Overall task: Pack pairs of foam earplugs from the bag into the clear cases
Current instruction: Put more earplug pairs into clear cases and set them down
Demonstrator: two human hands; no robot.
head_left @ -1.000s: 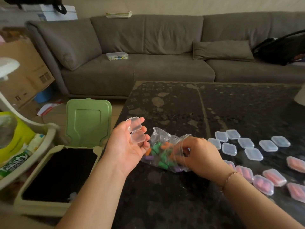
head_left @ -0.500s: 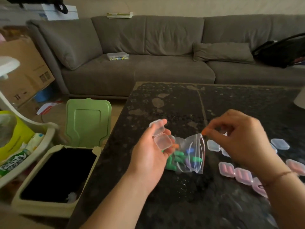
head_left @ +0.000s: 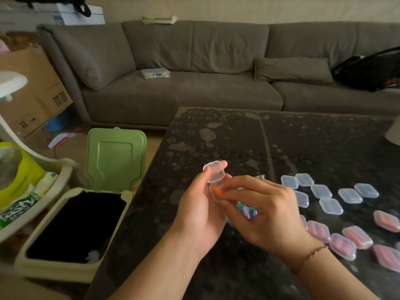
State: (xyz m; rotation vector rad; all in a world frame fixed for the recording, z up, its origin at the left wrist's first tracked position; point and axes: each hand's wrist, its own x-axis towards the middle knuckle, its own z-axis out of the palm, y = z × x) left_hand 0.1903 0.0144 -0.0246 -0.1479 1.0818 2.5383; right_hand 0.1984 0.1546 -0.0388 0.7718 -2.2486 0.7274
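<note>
Holding the open clear case (head_left: pixel 215 185) in the left hand (head_left: pixel 201 211), the person grips it with thumb and fingertips, lid tipped up, above the left part of the tabletop (head_left: pixel 216 137). The right hand (head_left: pixel 262 211) pinches an orange earplug (head_left: pixel 217 192) and pushes it into the lower half of the case. I think the main risk is that the foam springs back and jumps out before the lid is closed, because the case is tilted and held in the air, not far from the left edge with the open bin (head_left: pixel 71 230) below. The bag (head_left: pixel 246 210) lies mostly hidden under the right hand, so its opening cannot be seen; reaching for the second earplug could spill others.
</note>
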